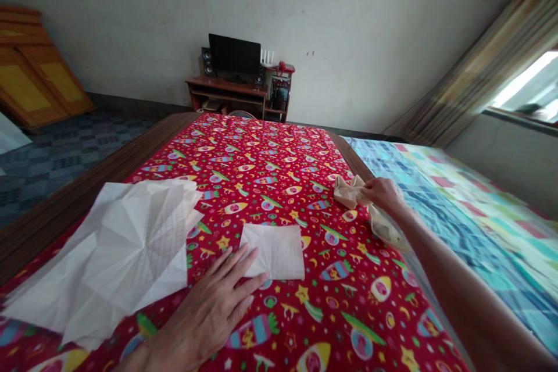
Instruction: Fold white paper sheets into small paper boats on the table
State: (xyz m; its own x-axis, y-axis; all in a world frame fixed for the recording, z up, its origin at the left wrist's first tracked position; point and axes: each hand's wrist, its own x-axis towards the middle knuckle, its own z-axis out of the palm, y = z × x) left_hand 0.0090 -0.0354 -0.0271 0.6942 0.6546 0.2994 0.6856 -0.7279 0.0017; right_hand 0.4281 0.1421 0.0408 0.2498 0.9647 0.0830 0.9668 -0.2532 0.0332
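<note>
- While the small creased paper (pixel 279 247) is touched along its left side by the left hand (pixel 218 296), fingers spread, a folded cream piece (pixel 346 193) is pinched by the right hand (pixel 387 193)
- that little paper's laid on the red printed cloth (pixel 261 158), bigger creased sheets (pixel 126 250) piled off left

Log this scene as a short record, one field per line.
Left hand: flat, fingers spread over the left side of a small creased white paper
Right hand: touching a folded cream piece; grip unclear
Left side: pile of larger creased white sheets
Surface: red patterned cloth
Right side: blue patterned fabric, beyond the cloth
Background: dark monitor on a wooden desk
</note>
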